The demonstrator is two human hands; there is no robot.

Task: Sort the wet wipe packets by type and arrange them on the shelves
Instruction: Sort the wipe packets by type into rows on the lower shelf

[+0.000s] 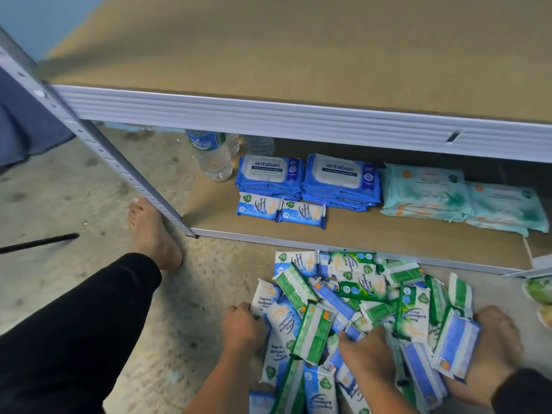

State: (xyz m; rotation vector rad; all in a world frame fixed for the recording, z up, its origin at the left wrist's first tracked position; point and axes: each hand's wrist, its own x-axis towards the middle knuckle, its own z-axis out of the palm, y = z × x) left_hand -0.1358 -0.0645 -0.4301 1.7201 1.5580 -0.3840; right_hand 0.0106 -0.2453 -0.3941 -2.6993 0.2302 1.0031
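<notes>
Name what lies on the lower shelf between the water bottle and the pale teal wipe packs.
In the head view, two stacks of blue Antabax packs, with two small blue antibacterial wipe packets in front.

clear water bottles (pixel 212 156) standing at the back left of the speckled floor (pixel 74 204), a black rod (pixel 38 242) lying further left, blue cloth (pixel 27 127) behind it

dim soft light, deep shadow under the upper shelf (pixel 298 121), wide-angle bending (strongest at edges), slight blur
</notes>
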